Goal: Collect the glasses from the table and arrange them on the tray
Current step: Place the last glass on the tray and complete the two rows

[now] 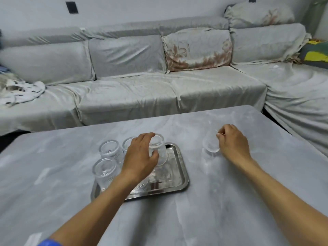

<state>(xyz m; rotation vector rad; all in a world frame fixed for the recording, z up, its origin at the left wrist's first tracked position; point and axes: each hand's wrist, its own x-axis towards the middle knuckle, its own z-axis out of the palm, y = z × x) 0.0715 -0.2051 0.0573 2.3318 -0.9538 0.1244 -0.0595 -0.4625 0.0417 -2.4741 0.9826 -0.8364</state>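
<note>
A steel tray (179, 174) lies on the grey table. Upside-down clear ribbed glasses stand on its left half: one at the back left (111, 150), one at the front left (105, 173), one partly hidden behind my left hand (127, 143), and another under my left forearm (141, 186). My left hand (140, 158) grips an inverted glass (158, 150) over the tray's back right part. My right hand (232, 143) holds a blurred clear glass (210, 143), tilted, just above the table to the right of the tray.
The grey marbled table (204, 210) ends at a far edge near the covered grey sofa (142, 93), which wraps around to the right. A floral cushion (197, 48) leans on the sofa back, and crumpled cloth (19, 91) lies at its left.
</note>
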